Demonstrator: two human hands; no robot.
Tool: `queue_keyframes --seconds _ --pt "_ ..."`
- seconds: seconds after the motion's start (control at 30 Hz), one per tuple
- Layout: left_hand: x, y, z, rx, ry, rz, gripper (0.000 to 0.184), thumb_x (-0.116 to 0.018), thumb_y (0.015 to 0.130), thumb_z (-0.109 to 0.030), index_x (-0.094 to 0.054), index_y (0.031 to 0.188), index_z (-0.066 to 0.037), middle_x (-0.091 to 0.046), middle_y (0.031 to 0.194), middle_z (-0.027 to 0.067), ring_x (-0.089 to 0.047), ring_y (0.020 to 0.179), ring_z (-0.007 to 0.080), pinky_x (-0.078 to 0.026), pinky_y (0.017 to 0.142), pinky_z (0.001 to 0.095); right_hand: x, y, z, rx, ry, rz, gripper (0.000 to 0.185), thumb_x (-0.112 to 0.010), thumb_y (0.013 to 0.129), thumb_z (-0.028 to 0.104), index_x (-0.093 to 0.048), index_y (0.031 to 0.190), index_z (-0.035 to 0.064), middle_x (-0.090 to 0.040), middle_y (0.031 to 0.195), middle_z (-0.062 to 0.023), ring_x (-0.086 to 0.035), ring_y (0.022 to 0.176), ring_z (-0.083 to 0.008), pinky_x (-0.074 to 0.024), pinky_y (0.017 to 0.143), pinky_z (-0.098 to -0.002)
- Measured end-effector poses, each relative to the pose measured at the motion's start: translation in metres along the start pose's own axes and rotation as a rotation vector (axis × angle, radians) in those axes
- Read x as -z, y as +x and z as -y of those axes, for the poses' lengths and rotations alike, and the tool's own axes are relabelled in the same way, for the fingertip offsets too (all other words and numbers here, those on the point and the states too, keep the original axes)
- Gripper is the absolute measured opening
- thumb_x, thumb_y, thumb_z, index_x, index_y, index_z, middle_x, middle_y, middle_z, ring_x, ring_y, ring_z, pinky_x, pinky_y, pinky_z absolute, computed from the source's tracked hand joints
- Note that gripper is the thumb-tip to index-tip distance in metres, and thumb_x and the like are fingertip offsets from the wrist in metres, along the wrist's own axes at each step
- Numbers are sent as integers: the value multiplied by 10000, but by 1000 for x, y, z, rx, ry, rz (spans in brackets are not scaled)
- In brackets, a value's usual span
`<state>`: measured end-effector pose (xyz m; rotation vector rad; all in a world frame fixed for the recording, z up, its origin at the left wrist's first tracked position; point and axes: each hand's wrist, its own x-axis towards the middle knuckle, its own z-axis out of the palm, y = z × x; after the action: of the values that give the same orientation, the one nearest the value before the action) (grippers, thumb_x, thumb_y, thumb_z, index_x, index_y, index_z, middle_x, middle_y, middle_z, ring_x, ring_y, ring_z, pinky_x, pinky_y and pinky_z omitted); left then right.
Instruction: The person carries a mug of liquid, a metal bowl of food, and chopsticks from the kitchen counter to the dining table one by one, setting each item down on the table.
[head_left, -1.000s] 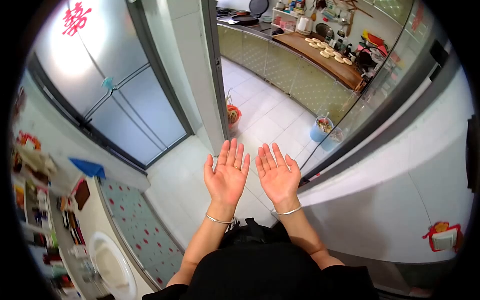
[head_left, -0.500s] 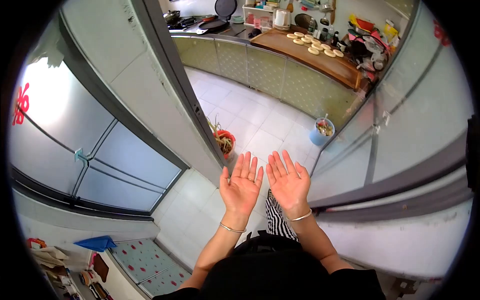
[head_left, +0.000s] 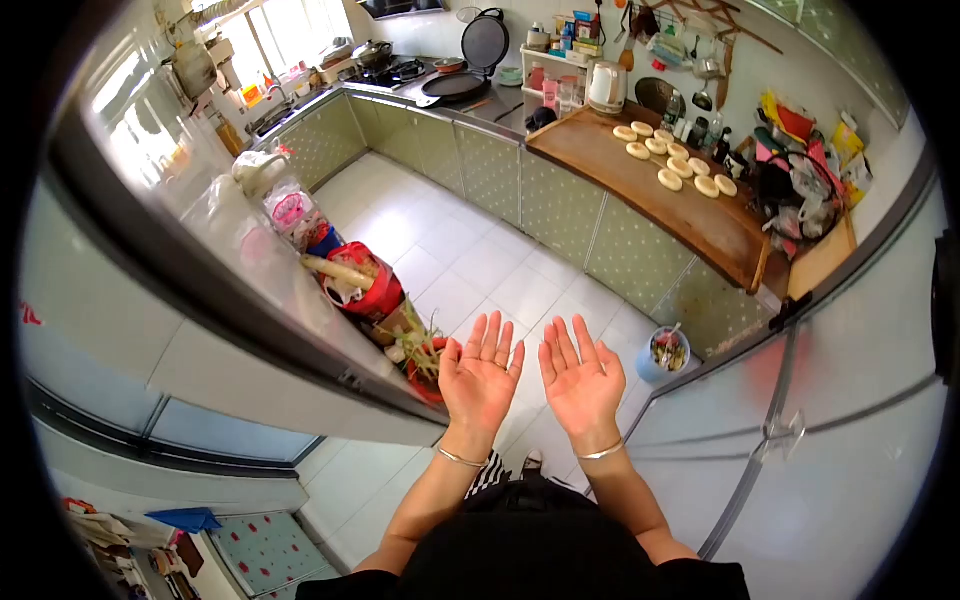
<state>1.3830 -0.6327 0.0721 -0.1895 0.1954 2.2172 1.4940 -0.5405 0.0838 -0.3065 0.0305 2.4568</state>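
Left hand (head_left: 478,388) and right hand (head_left: 584,388): palms up, fingers extended, holding nothing. One plant (head_left: 418,342) appears just beside the left; one bucket (head_left: 655,370) on the floor, near the right. One door frame (head_left: 125,225) crosses the left foreground. Beyond: one board (head_left: 710,228), eleven buns (head_left: 670,180) on it, one kettle (head_left: 607,88).

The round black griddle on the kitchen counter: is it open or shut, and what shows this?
Open: its lid stands raised behind the base, whose dark surface is uncovered.
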Motion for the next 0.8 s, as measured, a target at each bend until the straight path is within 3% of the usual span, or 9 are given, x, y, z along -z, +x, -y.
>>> queue_keyframes --seconds 0.3,0.6,0.8 --pt "-12 176 36 105 15 -12 486 -424 943 -401 -469 1288 -62 -502 1355 86 -441 1268 243 -316 1082 452 0 140 61 66 4 -107 435 -470 891 241 -502 1288 67 -501 1332 -150 -479 1238 -288 -398 1054 -425" --pt "-54 394 0 83 -61 29 452 -458 930 -379 -512 1246 -62 -526 1330 86 -454 1260 236 -306 1087 445 -61 363 94 7 -77 -15 440 -505 879 244 -514 1285 75 -518 1327 -145 -487 1239 -289 -386 1060 -435" --pt "-71 493 -42 77 -22 -31 485 -448 931 -387 -467 1286 -56 -487 1363 78 -423 1272 231 -301 1090 444 -75 475 86 50 -66 -75 430 -500 883 244 -522 1275 70 -526 1314 -146 -497 1225 -296 -401 1049 -433"
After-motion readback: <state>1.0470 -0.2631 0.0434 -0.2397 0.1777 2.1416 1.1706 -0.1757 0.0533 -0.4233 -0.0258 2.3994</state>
